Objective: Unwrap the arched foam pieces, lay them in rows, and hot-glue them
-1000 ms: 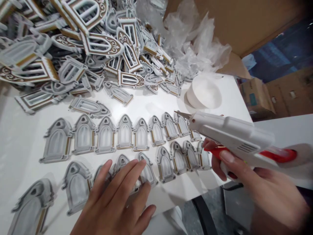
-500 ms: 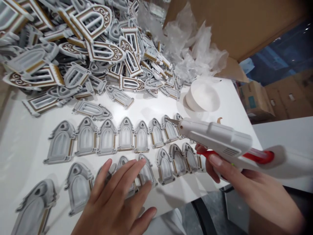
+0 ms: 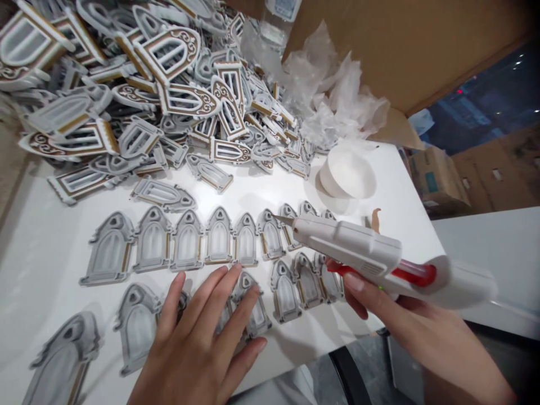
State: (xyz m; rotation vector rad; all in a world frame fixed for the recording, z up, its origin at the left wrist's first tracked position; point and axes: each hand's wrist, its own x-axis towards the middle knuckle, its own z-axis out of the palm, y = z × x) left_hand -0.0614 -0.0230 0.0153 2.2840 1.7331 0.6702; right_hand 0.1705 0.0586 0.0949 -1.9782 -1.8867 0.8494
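My right hand [image 3: 392, 315] is wrapped round the handle of a white hot glue gun [image 3: 350, 242] with a red trigger. Its thin metal nozzle points left, over the top of an arched window piece [image 3: 270, 233] in the back row. My left hand [image 3: 206, 332] lies with fingers spread above the front row and partly covers some pieces there. Under its fingertips is a grey arched window piece [image 3: 252, 306]; whether they touch it I cannot tell. Both rows are small grey window frames lying face down, with gold edges showing on some.
A large heap of white, gold and grey window frames [image 3: 177, 101] fills the back left. Behind the white cup [image 3: 348, 171] lie crumpled clear plastic [image 3: 333, 101] and a cardboard box [image 3: 405, 50]. A plastic bottle [image 3: 276, 25] stands at the back.
The glue gun in my right hand has moved left along the back row, its nozzle now over a piece farther left. My left hand stays spread in nearly the same place.
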